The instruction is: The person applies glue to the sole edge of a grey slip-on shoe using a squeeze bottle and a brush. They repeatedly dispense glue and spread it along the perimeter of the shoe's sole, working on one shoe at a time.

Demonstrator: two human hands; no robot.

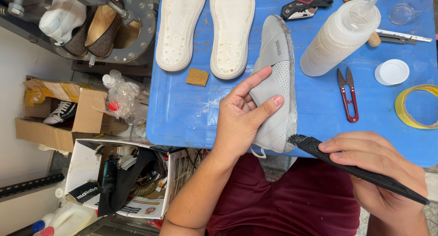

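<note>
- Head view looks down on a blue table (191,113), where the left hand (242,115) cups a grey knit shoe upper (279,81), fingers curled round its side and thumb stretched along the mesh.
- That shoe upper lies lengthwise on the table, its heel end reaching the near edge, just beside the bristles of a black brush (356,170).
- The right hand (378,172) pinches the brush handle between thumb and fingers, bristle tip touching the lower rim of the shoe upper.
- By the look of the mesh, the upper is light, soft and floppy; it will likely fold unless held from inside or cupped round the side, as now, and the rim seems the firmest place to grip.
- Two white soles (205,28) lie side by side further up the table, a tan sponge block (197,77) near them.
- A squeeze bottle (340,37), red thread snips (348,94), a white cap (392,72) and a yellow tape roll (417,107) sit to the right.
</note>
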